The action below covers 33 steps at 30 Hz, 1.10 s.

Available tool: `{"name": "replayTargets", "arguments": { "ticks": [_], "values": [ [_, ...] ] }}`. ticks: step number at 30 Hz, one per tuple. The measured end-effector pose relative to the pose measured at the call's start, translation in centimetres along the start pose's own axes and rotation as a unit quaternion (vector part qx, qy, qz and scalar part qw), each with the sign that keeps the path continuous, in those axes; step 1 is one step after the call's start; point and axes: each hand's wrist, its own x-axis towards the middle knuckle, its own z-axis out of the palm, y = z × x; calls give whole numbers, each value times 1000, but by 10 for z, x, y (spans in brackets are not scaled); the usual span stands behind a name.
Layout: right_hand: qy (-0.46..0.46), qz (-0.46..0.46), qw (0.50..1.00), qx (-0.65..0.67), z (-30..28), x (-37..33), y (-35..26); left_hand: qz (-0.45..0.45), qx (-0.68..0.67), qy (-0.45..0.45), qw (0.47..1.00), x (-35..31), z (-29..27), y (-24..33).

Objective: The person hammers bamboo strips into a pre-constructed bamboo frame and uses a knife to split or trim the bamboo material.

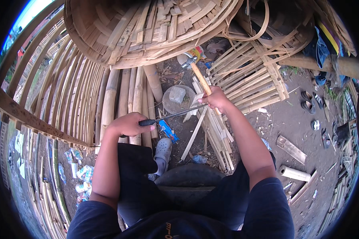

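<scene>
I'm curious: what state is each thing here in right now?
Left grip: closed on the black-handled tool
Right grip: closed on the hammer
Black-handled tool: held, slanting
Hammer: held by its wooden handle
Stone: resting on a round block
Blue packet: lying loose
Gray clog: worn
Wood strips: loosely piled

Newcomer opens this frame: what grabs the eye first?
A large round woven bamboo basket spans the top centre. Mid-frame, the right hand holds a wooden-handled metal hammer, the left hand a slim black-handled metal tool. A pale slatted bamboo frame curves along the left.
</scene>
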Motion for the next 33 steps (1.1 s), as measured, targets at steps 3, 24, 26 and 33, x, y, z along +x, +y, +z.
{"name": "replayTargets", "arguments": {
  "ticks": [3,24,26,33],
  "values": [
    [0,2,1000,1,2,-2,-4,28,21,28,999,11,3,-6],
    [111,-33,986,-120,-15,-39,-29,-81,88,87,989,55,15,-21],
    [124,-4,984,-124,-23,-60,-26,-97,79,122,985,58,19,-19],
    [90,-22,946,-312,-24,-129,-4,-153,-9,84,985,54,11,-15]
  ]
}}
